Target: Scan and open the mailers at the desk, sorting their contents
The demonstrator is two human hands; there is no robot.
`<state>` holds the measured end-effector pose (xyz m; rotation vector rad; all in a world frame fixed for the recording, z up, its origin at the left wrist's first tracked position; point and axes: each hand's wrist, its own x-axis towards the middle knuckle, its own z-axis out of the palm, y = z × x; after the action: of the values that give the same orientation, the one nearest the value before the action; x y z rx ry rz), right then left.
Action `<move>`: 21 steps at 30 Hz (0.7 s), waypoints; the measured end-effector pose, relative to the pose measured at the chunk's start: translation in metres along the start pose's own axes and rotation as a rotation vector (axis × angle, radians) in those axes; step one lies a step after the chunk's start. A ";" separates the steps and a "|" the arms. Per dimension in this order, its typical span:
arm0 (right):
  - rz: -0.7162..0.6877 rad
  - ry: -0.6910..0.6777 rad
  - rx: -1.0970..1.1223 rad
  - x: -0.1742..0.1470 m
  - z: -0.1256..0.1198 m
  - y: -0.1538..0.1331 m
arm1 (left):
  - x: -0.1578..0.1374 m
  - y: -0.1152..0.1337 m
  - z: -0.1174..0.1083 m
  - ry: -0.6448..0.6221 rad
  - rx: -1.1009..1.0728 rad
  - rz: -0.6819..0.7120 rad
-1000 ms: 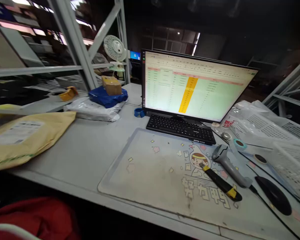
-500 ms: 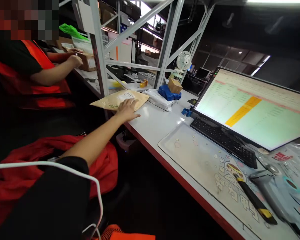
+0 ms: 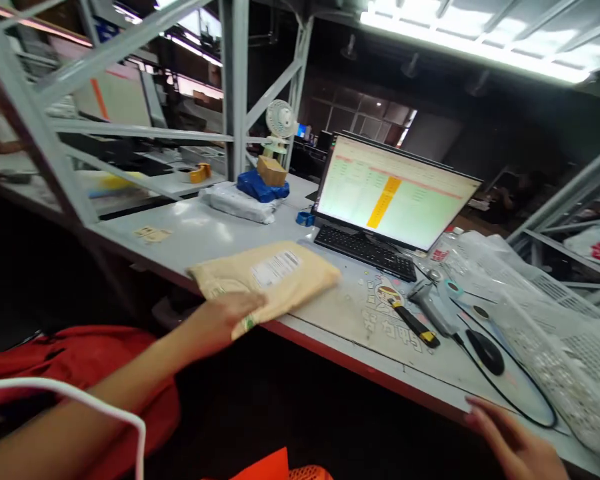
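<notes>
My left hand grips the near edge of a tan padded mailer, its thumb side hidden by the mailer or blur. The mailer lies over the desk's front edge, tilted, with a white barcode label facing up. At lower right my right hand is partly in view beside the desk edge, fingers stretched out and holding nothing. Nearest to it are a black mouse and its cable. A grey barcode scanner and a black and yellow utility knife lie farther in on the desk mat.
A monitor and keyboard stand at the back of the desk. Left of them lie a white parcel, a blue parcel and a small carton. A clear plastic bin stands right. Metal posts frame the left side.
The mailer has come from the left end of the desk to the mat's near side, moved by my left hand. My view has turned right, and my right hand has come into view.
</notes>
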<state>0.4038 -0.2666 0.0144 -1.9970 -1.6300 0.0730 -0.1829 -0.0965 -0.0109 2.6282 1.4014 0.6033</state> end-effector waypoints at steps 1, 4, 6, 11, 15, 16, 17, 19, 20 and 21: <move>0.023 0.040 0.004 0.018 0.000 0.003 | 0.001 0.010 0.014 -0.076 -0.040 0.110; 0.009 0.125 -0.048 0.090 0.012 0.005 | 0.020 0.017 0.036 -0.228 -0.062 0.255; 0.003 0.106 -0.162 0.135 0.029 0.004 | 0.041 0.009 0.036 -0.260 -0.011 0.208; 0.139 -0.122 -0.450 0.191 0.072 0.002 | 0.080 -0.007 0.012 -0.382 0.039 0.061; 0.198 -0.218 -0.509 0.206 0.081 -0.005 | 0.084 0.001 -0.004 -0.551 0.003 -0.025; 0.209 -0.229 -0.498 0.210 0.081 -0.008 | 0.082 0.003 -0.008 -0.587 -0.005 -0.045; 0.217 -0.237 -0.484 0.214 0.081 -0.011 | 0.081 0.005 -0.012 -0.614 -0.015 -0.060; 0.225 -0.241 -0.470 0.222 0.083 -0.019 | 0.079 0.009 -0.019 -0.643 -0.035 -0.083; 0.230 -0.241 -0.471 0.225 0.085 -0.023 | 0.079 0.011 -0.021 -0.650 -0.045 -0.090; 0.234 -0.236 -0.473 0.228 0.086 -0.027 | 0.080 0.014 -0.023 -0.649 -0.053 -0.092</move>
<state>0.4065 -0.0218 0.0209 -2.6228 -1.6596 0.0092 -0.1412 -0.0412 0.0376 2.3662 1.2500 -0.2145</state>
